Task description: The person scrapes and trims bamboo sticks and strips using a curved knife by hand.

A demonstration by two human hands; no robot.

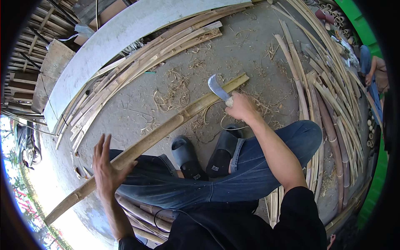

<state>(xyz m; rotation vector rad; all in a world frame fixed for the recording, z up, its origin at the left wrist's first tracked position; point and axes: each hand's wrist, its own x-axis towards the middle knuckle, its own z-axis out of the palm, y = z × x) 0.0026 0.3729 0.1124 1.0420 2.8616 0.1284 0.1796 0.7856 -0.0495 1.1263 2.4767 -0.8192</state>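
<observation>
A long half-split bamboo pole (156, 130) runs slantwise across my lap, from the lower left up to the floor at the upper right. My left hand (109, 166) lies by its nearer stretch, fingers stretched upward and thumb spread out; whether the palm touches the bamboo I cannot tell. In my right hand (243, 107) is a curved billhook knife (217, 86), gripped by its pale handle. Its hooked blade points up and left, over the far part of the pole. The handle is mostly hidden by my fingers.
Bamboo strips (166, 46) lie in a bundle at the far left beside a long pale board (112, 35). More strips (333, 96) are heaped on the right. Curly shavings (173, 89) litter the floor. Another person (375, 75) is at the right edge, near a green barrier (356, 21).
</observation>
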